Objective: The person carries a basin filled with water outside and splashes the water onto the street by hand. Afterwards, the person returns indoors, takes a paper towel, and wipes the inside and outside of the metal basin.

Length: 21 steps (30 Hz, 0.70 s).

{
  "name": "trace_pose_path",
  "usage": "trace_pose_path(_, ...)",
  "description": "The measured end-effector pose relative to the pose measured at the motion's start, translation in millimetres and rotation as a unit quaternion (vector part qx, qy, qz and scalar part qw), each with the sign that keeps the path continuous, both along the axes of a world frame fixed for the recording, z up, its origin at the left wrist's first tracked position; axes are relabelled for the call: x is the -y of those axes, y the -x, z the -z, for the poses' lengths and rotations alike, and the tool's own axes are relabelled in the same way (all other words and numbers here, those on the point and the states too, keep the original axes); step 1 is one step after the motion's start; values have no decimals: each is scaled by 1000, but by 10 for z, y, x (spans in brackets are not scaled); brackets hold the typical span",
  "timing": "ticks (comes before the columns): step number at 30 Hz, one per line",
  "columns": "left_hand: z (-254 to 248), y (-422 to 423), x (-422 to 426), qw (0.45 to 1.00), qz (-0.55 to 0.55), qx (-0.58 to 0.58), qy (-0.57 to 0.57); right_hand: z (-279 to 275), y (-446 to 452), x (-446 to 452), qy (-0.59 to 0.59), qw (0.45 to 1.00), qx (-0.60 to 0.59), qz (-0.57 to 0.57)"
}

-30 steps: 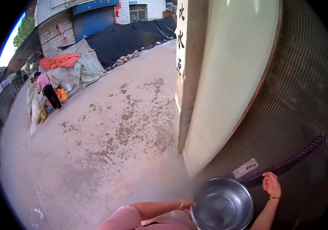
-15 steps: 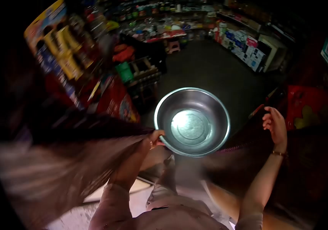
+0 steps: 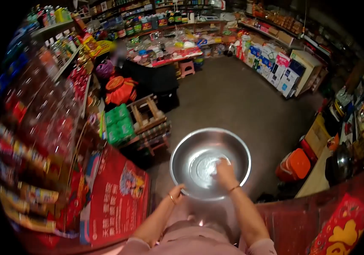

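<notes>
A round stainless steel basin [image 3: 182,148] is held in front of my body, its open top facing up. My left hand [image 3: 177,194] is closed on the near left part of its rim. Over the right part of the basin is my right hand [image 3: 225,173], smeared by motion. Its fingers reach toward the shiny bottom, and I cannot tell whether they touch it or hold anything. No contents can be made out in the basin.
Packed shelves and a red poster board [image 3: 116,199] stand at left. Beyond are green packs [image 3: 118,123], a wooden stool [image 3: 148,114] and a large black shape. To the right are an orange bucket [image 3: 294,165], stacked cartons [image 3: 286,76] and a red door panel [image 3: 288,216].
My right hand has swung from far right into the basin's opening. My left hand keeps its grip on the rim. The dark curtain has left the view, and the shop appears brighter.
</notes>
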<state>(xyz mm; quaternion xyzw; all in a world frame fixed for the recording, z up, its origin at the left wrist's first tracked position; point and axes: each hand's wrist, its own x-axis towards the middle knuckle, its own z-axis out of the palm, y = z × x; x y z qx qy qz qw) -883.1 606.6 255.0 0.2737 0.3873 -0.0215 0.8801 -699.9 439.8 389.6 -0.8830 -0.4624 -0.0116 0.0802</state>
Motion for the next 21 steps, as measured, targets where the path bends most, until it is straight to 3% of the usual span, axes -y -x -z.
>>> trace_pose_path(1, 45, -226, -65, 1000, -12, -8, 11, 25, -251, -195, -112, 985, -2, -127)
trace_pose_path(2, 78, -394, -86, 999, -25, 19, 31, 153, -435, -390, -207, 937, -243, -141)
trace_pose_path(4, -30, -793, -269, 998, -29, 37, 47, -200, -950, -632, -114, 832, -542, -26)
trace_pose_path(5, -74, -967, -385, 999, -17, 26, 40, -391, -1243, -720, -121, 751, -646, -61)
trace_pose_path(7, -54, -1435, -645, 999, -22, 19, 30, -339, -1882, -949, -327, 468, -814, -105)
trace_pose_path(9, -232, -2037, -913, 999, -31, 30, 25, 119, -2590, -1300, -489, 117, -854, -130)
trace_pose_path(11, -254, -2726, -1195, 999, -39, 29, 19, 193, -3172, -1753, -538, 82, -837, -63)
trace_pose_path(13, -413, -3300, -1547, 998, -64, 2, -19, 88, -3599, -2118, -394, 576, -708, -109)
trace_pose_path(14, -301, -3671, -1815, 998, -62, -9, -19, 117, -3935, -2351, -268, 769, -570, -111)
trace_pose_path(15, -369, -3953, -1991, 998, -63, -5, -11, -113, -4193, -2516, -114, 911, -381, -113)
trace_pose_path(16, -446, -4171, -2137, 998, -64, 1, -2, -403, -4423, -2685, -106, 913, -377, -116)
trace_pose_path(17, -532, -4400, -2290, 997, -79, -3, -6, -612, -4706, -2892, -162, 789, -583, -102)
trace_pose_path(18, -443, -4583, -2419, 996, -88, -2, -11, -632, -4949, -3070, -208, 618, -754, -77)
trace_pose_path(19, -378, -4782, -2550, 995, -98, 1, -17, -515, -5190, -3256, -201, 618, -756, -77)
trace_pose_path(21, -259, -5312, -2873, 993, -114, 10, -21, -254, -5733, -3694, -18, 832, -546, -96)
